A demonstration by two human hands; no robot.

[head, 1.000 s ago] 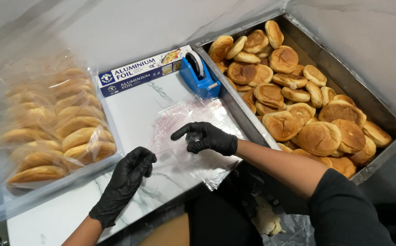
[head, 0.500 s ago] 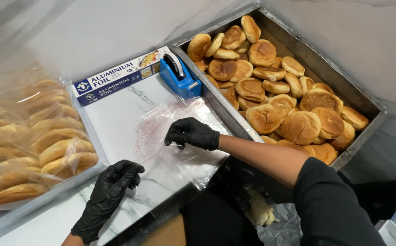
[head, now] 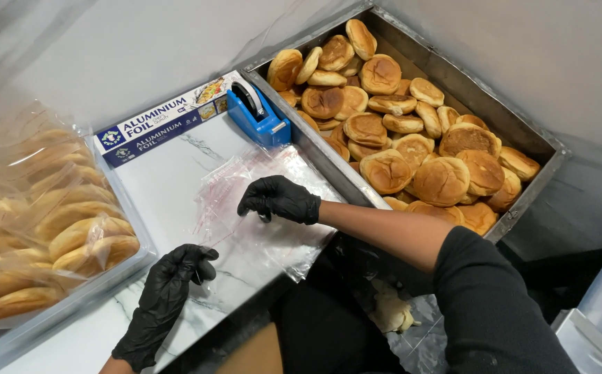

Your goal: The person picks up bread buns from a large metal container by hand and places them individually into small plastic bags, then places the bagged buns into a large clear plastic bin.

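1. Clear plastic bags lie mid-frame on the worktop.
2. Right hand presses the stack, fingers together.
3. Left hand pinches one bag's corner; best peeled slowly, stack pinned.

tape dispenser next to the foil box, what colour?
Blue, with a dark roll on top: the plastic tape dispenser shows best in the head view, beside the metal bun tray.

We count one blue tape dispenser, one foil box and one metal tray heaped with buns, too many to number. Two black-gloved hands show, left and right.
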